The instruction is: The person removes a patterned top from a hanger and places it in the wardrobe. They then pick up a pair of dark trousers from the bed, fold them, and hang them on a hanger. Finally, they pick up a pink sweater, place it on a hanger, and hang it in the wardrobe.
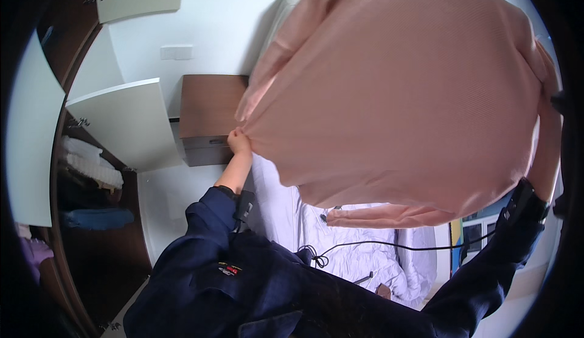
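Observation:
A large pink ribbed long-sleeved garment (401, 96) is spread in the air before me and fills the upper right of the head view. My left hand (239, 141) is closed on its edge at the garment's left side, beside a hanging sleeve. On the far right my right arm is raised; the forearm shows, but the fingers of my right hand are hidden behind the cloth. The other sleeve (388, 215) hangs below the garment's body, above the bed. Black straps sit on both my wrists.
A bed with a rumpled lilac sheet (283, 210) lies beneath the garment. Behind my left hand stands a brown wooden nightstand (212, 105). On the left, a wardrobe with open doors (127, 123) holds folded clothes (96, 217). A black cable (378, 243) runs across in front of me.

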`<action>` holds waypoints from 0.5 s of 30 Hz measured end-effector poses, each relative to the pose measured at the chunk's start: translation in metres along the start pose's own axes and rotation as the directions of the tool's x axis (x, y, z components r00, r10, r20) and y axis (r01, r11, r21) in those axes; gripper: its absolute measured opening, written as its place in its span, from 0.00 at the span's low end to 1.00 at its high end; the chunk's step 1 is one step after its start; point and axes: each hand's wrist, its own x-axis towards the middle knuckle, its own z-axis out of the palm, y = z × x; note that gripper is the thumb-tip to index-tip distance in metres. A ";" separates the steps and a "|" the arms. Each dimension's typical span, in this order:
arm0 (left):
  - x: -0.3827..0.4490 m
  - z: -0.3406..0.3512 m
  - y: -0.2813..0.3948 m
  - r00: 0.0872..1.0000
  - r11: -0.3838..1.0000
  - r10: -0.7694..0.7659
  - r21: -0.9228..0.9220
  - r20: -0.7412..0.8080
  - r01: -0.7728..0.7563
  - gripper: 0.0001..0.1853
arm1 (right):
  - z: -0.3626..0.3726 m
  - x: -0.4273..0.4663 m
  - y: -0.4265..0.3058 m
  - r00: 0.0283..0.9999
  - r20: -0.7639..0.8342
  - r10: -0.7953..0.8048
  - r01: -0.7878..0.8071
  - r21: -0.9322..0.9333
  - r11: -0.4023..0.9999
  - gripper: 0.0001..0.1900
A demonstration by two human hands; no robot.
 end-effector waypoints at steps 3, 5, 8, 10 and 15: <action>0.011 0.016 -0.020 0.943 0.861 -0.111 -0.444 0.314 0.249 0.17 | 0.022 -0.012 -0.013 0.990 -0.073 0.122 -0.113 0.117 0.987 0.25; -0.001 0.017 -0.022 0.909 0.736 -0.149 -0.570 0.390 0.365 0.20 | 0.045 -0.020 -0.029 0.990 0.039 0.139 -0.143 0.142 0.979 0.22; -0.051 0.003 -0.015 0.881 0.752 -0.263 -0.489 0.394 0.443 0.26 | 0.077 -0.037 -0.047 0.964 0.185 0.193 -0.253 0.406 0.878 0.16; -0.095 -0.017 -0.020 0.739 0.679 -0.363 -0.382 0.568 0.627 0.29 | 0.094 -0.050 -0.052 0.944 0.312 0.111 -0.273 0.545 0.793 0.14; -0.157 -0.005 -0.073 0.490 0.791 -0.342 -0.036 0.802 0.611 0.21 | 0.119 -0.062 -0.058 0.921 0.367 -0.134 -0.140 0.629 0.765 0.11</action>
